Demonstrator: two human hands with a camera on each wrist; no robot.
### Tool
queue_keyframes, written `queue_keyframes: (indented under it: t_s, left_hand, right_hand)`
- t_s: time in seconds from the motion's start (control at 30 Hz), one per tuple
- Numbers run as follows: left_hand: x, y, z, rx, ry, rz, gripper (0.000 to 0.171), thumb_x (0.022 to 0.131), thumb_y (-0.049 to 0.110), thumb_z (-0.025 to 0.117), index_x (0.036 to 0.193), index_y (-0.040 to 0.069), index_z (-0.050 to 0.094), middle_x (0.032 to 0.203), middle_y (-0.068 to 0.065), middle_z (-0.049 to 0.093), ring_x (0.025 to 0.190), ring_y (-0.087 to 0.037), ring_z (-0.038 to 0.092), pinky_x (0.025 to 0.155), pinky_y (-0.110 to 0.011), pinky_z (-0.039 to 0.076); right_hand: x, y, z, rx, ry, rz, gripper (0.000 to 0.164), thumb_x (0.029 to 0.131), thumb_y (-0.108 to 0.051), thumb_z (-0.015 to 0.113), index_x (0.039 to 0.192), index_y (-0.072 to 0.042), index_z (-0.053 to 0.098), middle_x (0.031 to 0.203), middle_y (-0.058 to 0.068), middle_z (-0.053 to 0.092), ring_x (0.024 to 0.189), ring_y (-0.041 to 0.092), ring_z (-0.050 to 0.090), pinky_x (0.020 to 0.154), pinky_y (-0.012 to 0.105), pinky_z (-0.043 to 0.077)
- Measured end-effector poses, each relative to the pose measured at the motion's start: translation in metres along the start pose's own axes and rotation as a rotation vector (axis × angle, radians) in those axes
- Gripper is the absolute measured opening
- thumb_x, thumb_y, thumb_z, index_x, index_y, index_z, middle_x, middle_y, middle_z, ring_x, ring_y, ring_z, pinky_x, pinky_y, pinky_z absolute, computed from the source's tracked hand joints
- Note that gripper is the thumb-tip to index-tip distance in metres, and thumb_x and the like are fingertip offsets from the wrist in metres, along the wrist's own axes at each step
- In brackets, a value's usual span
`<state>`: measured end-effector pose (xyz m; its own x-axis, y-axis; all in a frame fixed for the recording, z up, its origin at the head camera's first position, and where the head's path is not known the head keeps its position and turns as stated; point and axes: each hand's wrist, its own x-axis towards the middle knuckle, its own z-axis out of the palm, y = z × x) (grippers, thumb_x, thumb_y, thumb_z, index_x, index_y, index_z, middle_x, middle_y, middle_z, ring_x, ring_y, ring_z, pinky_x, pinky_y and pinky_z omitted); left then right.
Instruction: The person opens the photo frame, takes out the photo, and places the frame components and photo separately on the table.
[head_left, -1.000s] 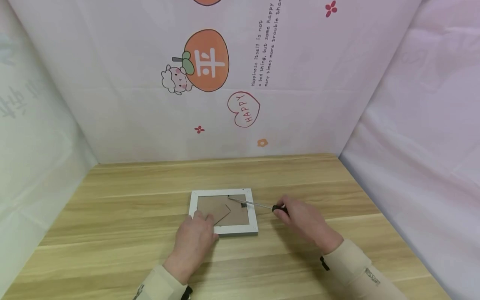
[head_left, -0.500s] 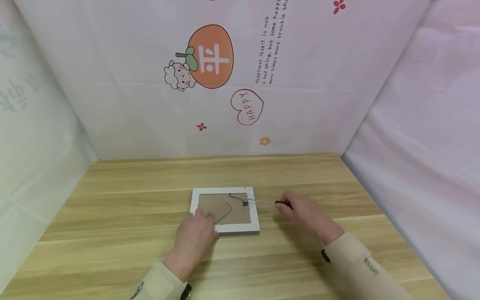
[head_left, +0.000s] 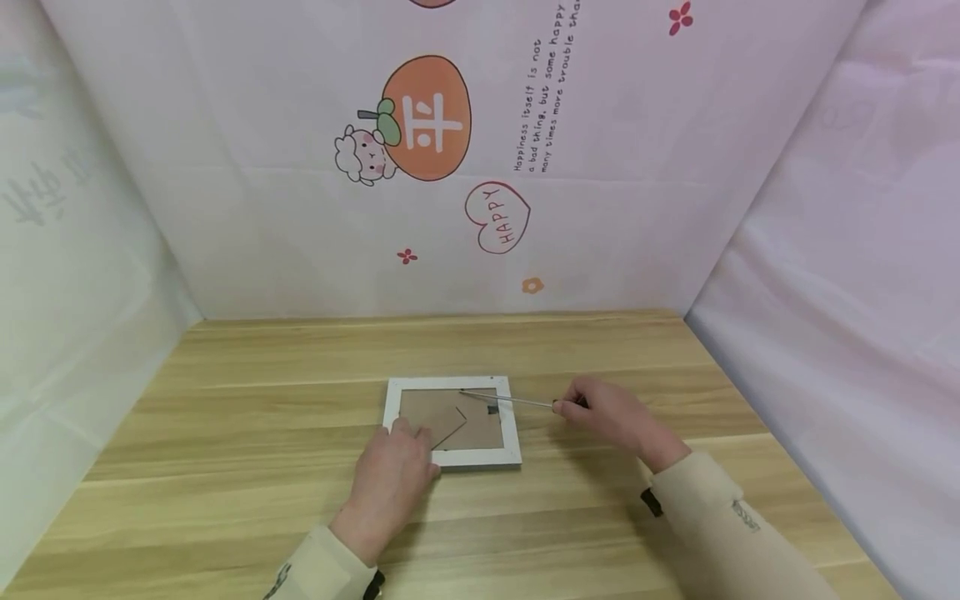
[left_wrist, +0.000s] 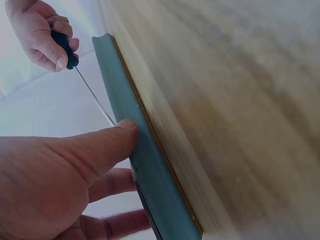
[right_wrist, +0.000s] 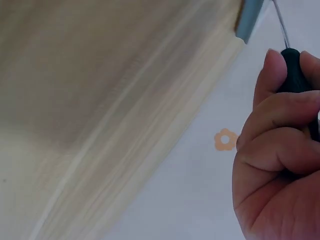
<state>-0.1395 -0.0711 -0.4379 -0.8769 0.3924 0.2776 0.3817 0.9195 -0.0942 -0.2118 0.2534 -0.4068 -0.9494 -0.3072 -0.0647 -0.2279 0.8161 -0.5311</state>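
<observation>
A white picture frame (head_left: 474, 457) lies face down on the table, its brown backing board (head_left: 427, 408) upward. My left hand (head_left: 393, 475) holds its near left corner, the fingers over the back. In the left wrist view the thumb (left_wrist: 112, 142) presses the frame's blue-green side (left_wrist: 127, 100). My right hand (head_left: 611, 417), to the right of the frame, grips a screwdriver (head_left: 528, 402) by its dark handle (right_wrist: 295, 75). The thin metal shaft crosses the frame's right rim, and its tip is at a small dark tab (head_left: 462, 390) along the board's far edge.
On the board, a second dark tab (head_left: 492, 409) sits near the right rim, and a dark angled line (head_left: 450, 435) marks the middle. The wood-grain table (head_left: 300, 400) ends at a printed white cloth (head_left: 300, 250) behind, with more cloth on both sides.
My right hand has shifted slightly away from me and covers more of the screwdriver handle, while the tip stays by the same tab. The left hand keeps its hold. The head view drifts a little.
</observation>
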Motion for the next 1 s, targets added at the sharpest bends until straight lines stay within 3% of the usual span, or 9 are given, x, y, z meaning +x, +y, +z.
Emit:
queue_keyframes:
  t_s: [0.23, 0.57, 0.8, 1.0]
  left_hand:
    - [0.001, 0.002, 0.001, -0.100, -0.034, -0.104, 0.049, 0.075, 0.042, 0.079, 0.103, 0.003, 0.067, 0.074, -0.016, 0.052, 0.062, -0.025, 0.050, 0.051, -0.034, 0.049]
    - [0.002, 0.002, -0.002, -0.182, -0.121, -0.177, 0.043, 0.077, 0.041, 0.077, 0.104, 0.009, 0.067, 0.070, -0.018, 0.060, 0.065, -0.030, 0.055, 0.047, -0.040, 0.049]
    - [0.002, 0.002, -0.004, -0.188, -0.134, -0.184, 0.042, 0.076, 0.041, 0.078, 0.103, 0.010, 0.068, 0.068, -0.017, 0.060, 0.066, -0.030, 0.055, 0.045, -0.040, 0.048]
    - [0.002, 0.002, -0.005, -0.168, -0.103, -0.164, 0.041, 0.076, 0.039, 0.079, 0.102, 0.010, 0.068, 0.066, -0.015, 0.058, 0.063, -0.029, 0.054, 0.043, -0.040, 0.047]
  right_hand:
    - [-0.010, -0.005, 0.009, -0.118, 0.074, -0.045, 0.022, 0.092, -0.044, 0.062, 0.092, -0.022, 0.060, 0.074, -0.006, 0.055, 0.064, 0.012, 0.048, 0.057, 0.032, 0.043]
    - [-0.017, -0.010, 0.014, -0.206, 0.132, -0.047, 0.021, 0.093, -0.041, 0.061, 0.094, -0.021, 0.058, 0.071, -0.008, 0.054, 0.059, 0.010, 0.046, 0.050, 0.031, 0.040]
    - [-0.015, -0.005, 0.016, -0.221, 0.132, -0.036, 0.023, 0.094, -0.045, 0.058, 0.093, -0.022, 0.057, 0.068, -0.008, 0.053, 0.058, 0.010, 0.044, 0.048, 0.032, 0.038]
    - [-0.009, 0.000, 0.013, -0.202, 0.104, -0.037, 0.022, 0.095, -0.047, 0.056, 0.093, -0.025, 0.058, 0.070, -0.008, 0.052, 0.061, 0.011, 0.046, 0.053, 0.033, 0.040]
